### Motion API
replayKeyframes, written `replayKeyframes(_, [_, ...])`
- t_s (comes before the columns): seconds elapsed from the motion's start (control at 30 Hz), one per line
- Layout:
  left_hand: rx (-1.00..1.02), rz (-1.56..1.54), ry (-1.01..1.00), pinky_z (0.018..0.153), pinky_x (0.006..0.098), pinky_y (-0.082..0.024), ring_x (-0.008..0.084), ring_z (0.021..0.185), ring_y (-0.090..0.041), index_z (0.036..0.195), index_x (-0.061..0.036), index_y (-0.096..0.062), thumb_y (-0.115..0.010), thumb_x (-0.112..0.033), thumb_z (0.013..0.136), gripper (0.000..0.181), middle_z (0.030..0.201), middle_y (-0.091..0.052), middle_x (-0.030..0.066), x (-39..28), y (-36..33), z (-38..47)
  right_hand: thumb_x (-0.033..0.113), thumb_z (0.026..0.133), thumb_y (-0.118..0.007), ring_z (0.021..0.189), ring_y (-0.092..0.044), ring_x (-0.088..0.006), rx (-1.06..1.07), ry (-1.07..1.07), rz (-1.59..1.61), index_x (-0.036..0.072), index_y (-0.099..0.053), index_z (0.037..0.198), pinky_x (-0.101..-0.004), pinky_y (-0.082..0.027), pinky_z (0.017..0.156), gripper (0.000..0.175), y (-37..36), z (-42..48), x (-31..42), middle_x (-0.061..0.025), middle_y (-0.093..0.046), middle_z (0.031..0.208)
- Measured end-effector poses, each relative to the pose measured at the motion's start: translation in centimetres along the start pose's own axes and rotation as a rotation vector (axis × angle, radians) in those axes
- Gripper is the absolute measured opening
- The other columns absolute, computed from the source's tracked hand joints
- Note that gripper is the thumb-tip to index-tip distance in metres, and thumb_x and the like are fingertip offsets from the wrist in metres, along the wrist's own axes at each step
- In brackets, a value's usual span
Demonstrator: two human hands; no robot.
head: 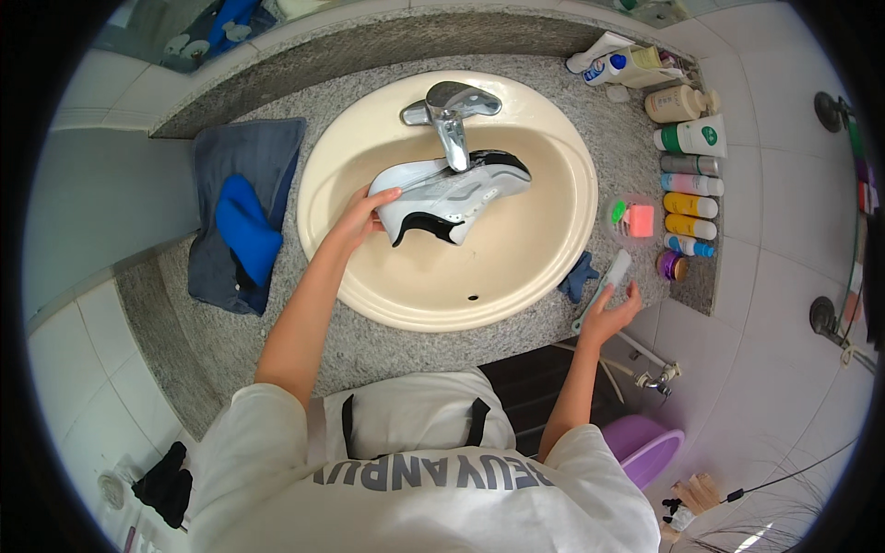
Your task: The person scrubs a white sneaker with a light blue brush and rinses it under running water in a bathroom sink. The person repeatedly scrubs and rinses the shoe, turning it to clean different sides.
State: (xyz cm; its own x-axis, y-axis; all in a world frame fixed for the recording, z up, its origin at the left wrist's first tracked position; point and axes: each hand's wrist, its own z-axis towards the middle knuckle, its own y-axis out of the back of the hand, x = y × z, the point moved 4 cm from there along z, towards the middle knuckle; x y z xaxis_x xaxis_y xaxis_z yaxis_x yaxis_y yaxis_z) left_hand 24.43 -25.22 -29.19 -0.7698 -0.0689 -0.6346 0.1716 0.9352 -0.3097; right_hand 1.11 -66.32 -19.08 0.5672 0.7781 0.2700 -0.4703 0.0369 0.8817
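Observation:
A white and grey sneaker (442, 193) with a black collar lies on its side in the cream oval sink (532, 263). My left hand (363, 216) grips its heel end, thumb on the upper side and fingers partly hidden. The chrome faucet (453, 131) reaches over the shoe, its spout hiding a bit of it; no water stream is visible. At the counter's front right edge, my right hand (608, 314) has thumb and fingers apart beside a pale green brush (603, 287). Whether the thumb touches the brush handle I cannot tell.
A dark blue cloth (297, 124) lies left of the sink, with a bright blue item (245, 221) on it. Right of the sink are a crumpled blue cloth (578, 278), a clear dish (612, 235) holding a pink block, and several bottles (691, 205) along the wall.

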Motion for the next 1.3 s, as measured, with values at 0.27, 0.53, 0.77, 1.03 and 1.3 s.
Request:
replayKeyframes(0.27, [0.178,0.051,0.014,0.081,0.0380,-0.054,0.0220,0.101,-0.062,0.135,-0.0050,-0.047,-0.077,-0.032,0.077,0.070,0.119,-0.060,0.0113,0.6,-2.1,3.3,0.016,0.093,-0.062,0.131,-0.043,-0.0309,0.294,-0.244,0.798,-0.003,-0.032,0.143,-0.0395,-0.034,0.109,0.061,-7.8,2.6,8.0,-0.0225,-0.045,0.139])
replayKeyframes(0.53, [0.382,-0.052,0.057,0.096,0.0439,-0.046,0.0251,0.118,-0.053,0.142,-0.0110,-0.041,-0.077,-0.027,0.077,0.077,0.133,-0.052,0.0099,0.5,-5.3,5.4,0.021,0.090,-0.069,0.109,-0.055,-0.0176,0.448,-0.378,0.979,-0.002,-0.051,0.132,-0.0292,-0.044,0.095,0.051,-12.6,6.4,10.9,-0.0123,-0.057,0.124])
replayKeyframes(0.77, [0.359,-0.294,0.027,0.100,0.0432,-0.045,0.0244,0.121,-0.052,0.141,-0.0092,-0.039,-0.077,-0.014,0.076,0.075,0.131,-0.052,0.0093,-0.1,-5.4,6.4,0.022,0.089,-0.071,0.090,-0.056,-0.0111,0.424,-0.541,1.107,0.000,-0.055,0.121,-0.0218,-0.046,0.078,0.042,-13.3,5.6,11.3,-0.0058,-0.060,0.105])
replayKeyframes(1.03, [0.160,-0.334,-0.079,0.095,0.0361,-0.048,0.0218,0.111,-0.058,0.134,-0.0024,-0.044,-0.076,-0.008,0.077,0.066,0.121,-0.059,0.0115,-0.6,-1.8,4.8,0.019,0.089,-0.071,0.089,-0.055,-0.0087,0.561,-0.633,1.210,0.004,-0.055,0.125,-0.0214,-0.045,0.074,0.043,-16.5,3.0,14.5,-0.0036,-0.058,0.105])
replayKeyframes(1.3, [-0.039,-0.334,-0.218,0.094,0.0338,-0.048,0.0217,0.110,-0.058,0.131,-0.0020,-0.049,-0.076,-0.009,0.076,0.062,0.120,-0.059,0.0113,-1.9,0.9,1.0,0.020,0.090,-0.068,0.091,-0.053,-0.0088,0.742,-0.680,1.302,0.006,-0.053,0.128,-0.0257,-0.042,0.076,0.043,-18.9,1.7,18.5,-0.0020,-0.058,0.104])
